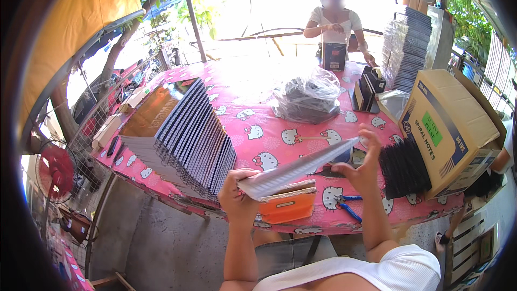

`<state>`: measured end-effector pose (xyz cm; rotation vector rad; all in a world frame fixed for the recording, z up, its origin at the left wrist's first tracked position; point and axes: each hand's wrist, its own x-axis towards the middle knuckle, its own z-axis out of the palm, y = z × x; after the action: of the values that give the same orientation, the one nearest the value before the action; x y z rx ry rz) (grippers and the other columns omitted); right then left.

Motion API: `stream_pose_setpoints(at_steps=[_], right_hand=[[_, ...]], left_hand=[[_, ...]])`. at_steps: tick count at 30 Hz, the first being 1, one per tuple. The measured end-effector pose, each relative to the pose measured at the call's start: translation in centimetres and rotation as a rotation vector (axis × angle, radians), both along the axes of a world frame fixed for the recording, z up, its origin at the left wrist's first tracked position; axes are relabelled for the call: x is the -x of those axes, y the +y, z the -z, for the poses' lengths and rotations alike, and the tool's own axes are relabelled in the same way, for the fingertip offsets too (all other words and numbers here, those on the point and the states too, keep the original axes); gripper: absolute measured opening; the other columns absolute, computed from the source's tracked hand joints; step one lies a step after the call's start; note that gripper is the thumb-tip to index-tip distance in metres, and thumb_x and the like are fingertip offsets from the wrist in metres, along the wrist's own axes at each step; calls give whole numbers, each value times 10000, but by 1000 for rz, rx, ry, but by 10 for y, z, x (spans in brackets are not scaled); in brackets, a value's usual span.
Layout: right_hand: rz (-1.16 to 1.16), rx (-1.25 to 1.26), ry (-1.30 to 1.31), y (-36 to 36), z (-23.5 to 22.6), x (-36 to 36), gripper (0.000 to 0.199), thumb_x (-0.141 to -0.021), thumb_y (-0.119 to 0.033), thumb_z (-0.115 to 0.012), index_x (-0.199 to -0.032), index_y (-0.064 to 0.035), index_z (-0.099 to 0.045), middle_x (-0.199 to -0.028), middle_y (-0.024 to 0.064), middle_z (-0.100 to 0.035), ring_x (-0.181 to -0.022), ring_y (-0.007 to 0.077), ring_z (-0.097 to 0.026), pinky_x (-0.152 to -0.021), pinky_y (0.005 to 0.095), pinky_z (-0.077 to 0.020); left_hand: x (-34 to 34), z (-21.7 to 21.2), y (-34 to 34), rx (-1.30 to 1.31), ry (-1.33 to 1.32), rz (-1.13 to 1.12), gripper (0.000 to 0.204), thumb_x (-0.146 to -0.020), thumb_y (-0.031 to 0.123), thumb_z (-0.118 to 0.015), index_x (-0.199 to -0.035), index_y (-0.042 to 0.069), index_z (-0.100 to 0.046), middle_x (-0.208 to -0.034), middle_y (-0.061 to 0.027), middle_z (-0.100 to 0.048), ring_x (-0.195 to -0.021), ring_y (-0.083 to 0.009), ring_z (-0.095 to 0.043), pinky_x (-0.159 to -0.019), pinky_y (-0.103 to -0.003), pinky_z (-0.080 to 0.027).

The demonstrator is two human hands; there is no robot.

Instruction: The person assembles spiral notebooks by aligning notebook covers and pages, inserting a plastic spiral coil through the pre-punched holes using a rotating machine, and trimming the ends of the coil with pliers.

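Observation:
A white sheaf of paper [299, 168], seen nearly edge-on, is tilted above the table with its right end higher. My left hand [238, 193] is closed round its lower left end, thumb on top. At the other end, my right hand [366, 159] has its thumb and fingers spread apart, and the sheaf's far corner meets the fingers. Below the sheaf stands an orange-faced block [287, 206] with a small slot. Blue-handled pliers [350, 207] lie beside it, under my right forearm. Part of the tabletop behind the sheaf is hidden.
Tall spiral-bound notebooks [188, 140] are piled on the left of the pink tablecloth [258, 132]. A plastic-wrapped bundle [308, 97] sits mid-table. Right are a black ridged stack [405, 168] and a cardboard box [449, 129]. A person [334, 27] works across the table, near wrapped stacks [406, 48].

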<state>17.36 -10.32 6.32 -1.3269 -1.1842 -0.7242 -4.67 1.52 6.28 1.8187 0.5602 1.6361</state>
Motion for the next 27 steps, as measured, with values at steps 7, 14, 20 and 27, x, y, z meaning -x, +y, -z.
stream_pose_setpoints(at_steps=[7,14,20,27], right_hand=[[-499,336,690,-1,67,2,140,-730,14,-733,-852,15,-665,-735,51,-662,-705,156,-642,-659,290,-517],[-378,439,511,11,117,2,196,-743,4,-725,-926,-14,-658,-826,84,-685,-724,184,-662,-634,303,-509],[-400,451,385,4,109,5,235,-749,4,-717,-962,-44,-631,-825,79,-656,-713,152,-613,-610,290,-475],[-357,753,482,-2,135,4,291,-716,-36,-734,-974,-34,-599,-840,82,-613,-767,204,-577,-670,347,-463]], left_hand=[[4,22,-2,221,-5,210,187,-773,20,-729,-930,2,-628,-813,-24,-686,-733,-74,-627,-692,-221,-487],[1,53,13,315,30,225,191,-766,48,-744,-935,16,-660,-807,-2,-681,-731,-61,-611,-690,-220,-483],[7,35,1,323,27,243,192,-773,41,-733,-945,0,-658,-821,-7,-673,-741,-64,-596,-693,-215,-473],[-1,33,10,390,35,208,590,-740,102,-778,-1242,20,-478,-1208,-108,-530,-1151,-192,-485,-974,-323,-384]])
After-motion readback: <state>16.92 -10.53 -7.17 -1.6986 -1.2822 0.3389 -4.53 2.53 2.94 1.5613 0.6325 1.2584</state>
